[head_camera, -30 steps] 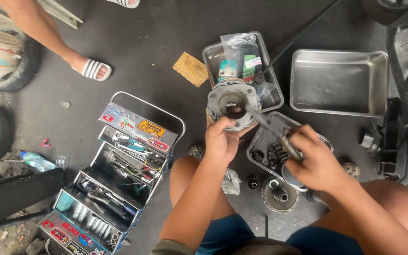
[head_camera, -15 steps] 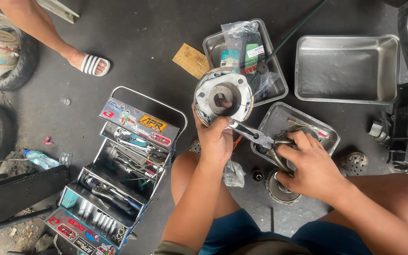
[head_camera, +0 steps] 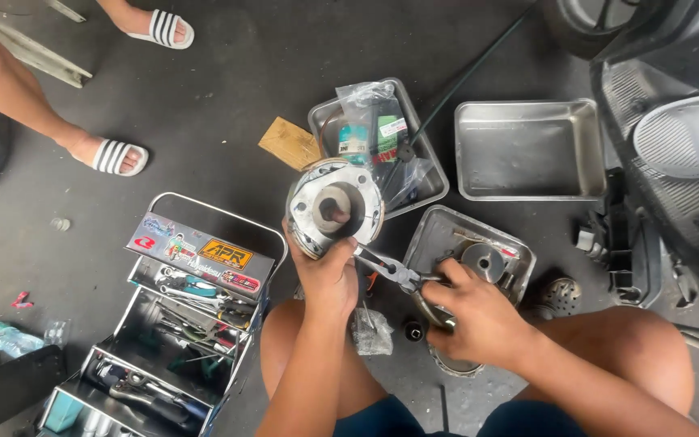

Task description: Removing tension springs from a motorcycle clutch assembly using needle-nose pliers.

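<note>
On the concrete floor point(head_camera: 228, 89), mid-scene, the left hand point(head_camera: 329, 271) was clamped on the lower rim of a round metal clutch assembly point(head_camera: 335, 209), holding it tilted up off the floor, its hub facing the camera. The right hand point(head_camera: 479, 316) was closed around the handles of pliers point(head_camera: 390, 269), their tip reaching toward the assembly's lower right edge, just beside the left hand's fingers. The two hands were near each other but apart. Just behind the assembly sat a metal tray point(head_camera: 434, 188) holding plastic bags of parts; another, empty steel tray point(head_camera: 527, 150) lay to its right. A third small tray point(head_camera: 430, 235) with loose parts sat under the right hand. An open cantilever toolbox point(head_camera: 188, 324) stood to the left. A cardboard scrap point(head_camera: 289, 143) lay beside the bag tray. Another person's sandalled feet point(head_camera: 115, 155) stood at the far left of the floor.
</note>
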